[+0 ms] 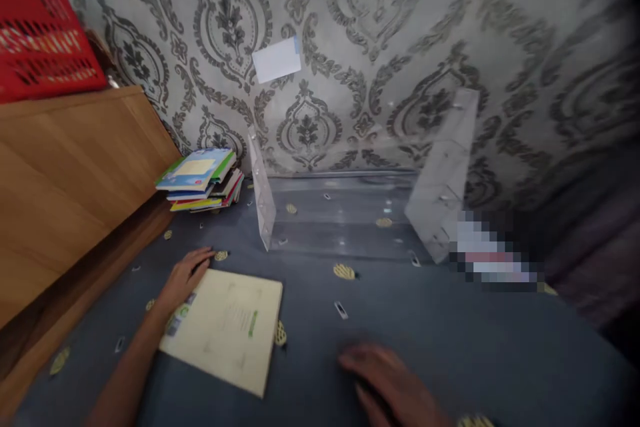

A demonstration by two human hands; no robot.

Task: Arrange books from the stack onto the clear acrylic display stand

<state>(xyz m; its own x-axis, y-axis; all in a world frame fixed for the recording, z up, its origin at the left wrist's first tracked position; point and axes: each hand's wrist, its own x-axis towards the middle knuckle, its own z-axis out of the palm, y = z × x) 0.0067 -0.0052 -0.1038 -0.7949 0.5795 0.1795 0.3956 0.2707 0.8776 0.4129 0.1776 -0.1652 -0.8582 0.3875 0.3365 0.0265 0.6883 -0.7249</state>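
Cream book [230, 323], one, two hands [185, 280] [393, 377]

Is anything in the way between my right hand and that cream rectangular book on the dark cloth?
Nothing visible stands between your right hand and the cream rectangular book; only dark grey-blue patterned cloth lies between them. Your left hand is at the book's left edge.

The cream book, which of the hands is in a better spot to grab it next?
Probably the left hand: it lies right at the left edge of the cream book. The right hand looks blurry and is apart from the book, with dark cloth showing between them.
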